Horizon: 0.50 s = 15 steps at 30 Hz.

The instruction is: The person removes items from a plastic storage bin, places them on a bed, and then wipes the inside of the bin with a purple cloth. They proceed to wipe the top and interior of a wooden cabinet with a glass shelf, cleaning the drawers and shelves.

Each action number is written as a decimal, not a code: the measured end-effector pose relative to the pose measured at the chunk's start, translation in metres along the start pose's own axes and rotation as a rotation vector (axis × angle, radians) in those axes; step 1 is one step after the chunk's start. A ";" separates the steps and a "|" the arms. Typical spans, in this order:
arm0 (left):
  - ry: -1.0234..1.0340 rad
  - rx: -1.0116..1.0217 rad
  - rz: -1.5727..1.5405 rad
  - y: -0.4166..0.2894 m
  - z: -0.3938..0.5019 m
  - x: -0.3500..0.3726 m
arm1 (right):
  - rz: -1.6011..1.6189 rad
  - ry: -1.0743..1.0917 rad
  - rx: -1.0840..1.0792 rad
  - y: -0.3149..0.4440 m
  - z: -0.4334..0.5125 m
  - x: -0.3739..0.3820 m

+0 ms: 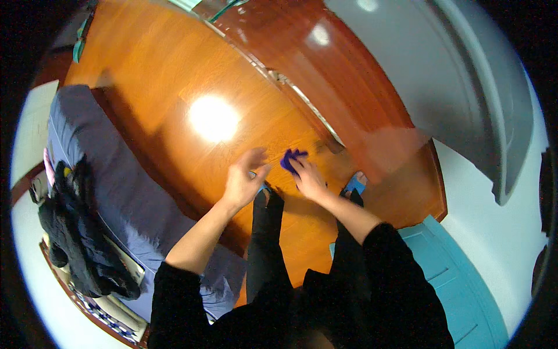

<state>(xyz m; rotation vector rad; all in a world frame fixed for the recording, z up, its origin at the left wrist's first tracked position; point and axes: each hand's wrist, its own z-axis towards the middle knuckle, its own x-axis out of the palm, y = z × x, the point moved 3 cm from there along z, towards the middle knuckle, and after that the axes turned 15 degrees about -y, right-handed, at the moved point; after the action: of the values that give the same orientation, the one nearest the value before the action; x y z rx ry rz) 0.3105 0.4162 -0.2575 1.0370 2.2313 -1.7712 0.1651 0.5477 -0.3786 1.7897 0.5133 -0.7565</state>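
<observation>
My right hand (308,178) holds a small bunched purple cloth (291,160), its loose folds sticking out past my fingertips. Beside it on the left, my left hand (247,178) is empty, with the thumb apart from the fingers. Motion blurs those fingers. Both hands are in the air above the wooden floor (174,83), in front of my legs. Below them are my feet in blue slippers (356,183), the left one largely covered by my left hand.
A glossy reddish-brown wooden surface (348,74) and a large grey panel (418,74) stand at upper right. Along the left runs a dark-covered bed or couch (130,174) bearing a black garment (83,235). A turquoise cabinet (453,270) is at lower right. Ceiling light reflects off the floor.
</observation>
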 end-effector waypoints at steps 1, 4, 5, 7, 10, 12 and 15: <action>-0.046 -0.036 0.013 0.019 -0.011 -0.021 | -0.115 -0.031 -0.161 0.008 0.029 0.005; -0.111 -0.191 0.010 0.079 -0.047 -0.067 | -0.365 -0.192 -0.403 0.026 0.125 0.020; -0.129 -0.240 0.013 0.099 -0.057 -0.075 | -0.510 -0.209 -0.450 0.033 0.155 0.024; -0.122 -0.306 0.046 0.125 -0.071 -0.090 | -0.928 -0.199 -0.578 0.036 0.207 0.035; -0.133 -0.427 -0.040 0.153 -0.091 -0.084 | -1.405 -0.015 -0.766 -0.012 0.244 0.065; -0.136 -0.474 -0.031 0.168 -0.103 -0.076 | -1.670 0.307 -0.891 -0.026 0.239 0.076; -0.055 -0.508 -0.051 0.173 -0.108 -0.061 | -1.658 0.543 -0.959 -0.119 0.199 0.086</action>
<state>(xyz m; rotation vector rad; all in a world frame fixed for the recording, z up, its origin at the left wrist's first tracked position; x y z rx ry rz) 0.4894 0.5006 -0.3365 0.8135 2.4921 -1.1252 0.0979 0.3980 -0.5633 0.3000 2.3441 -0.7559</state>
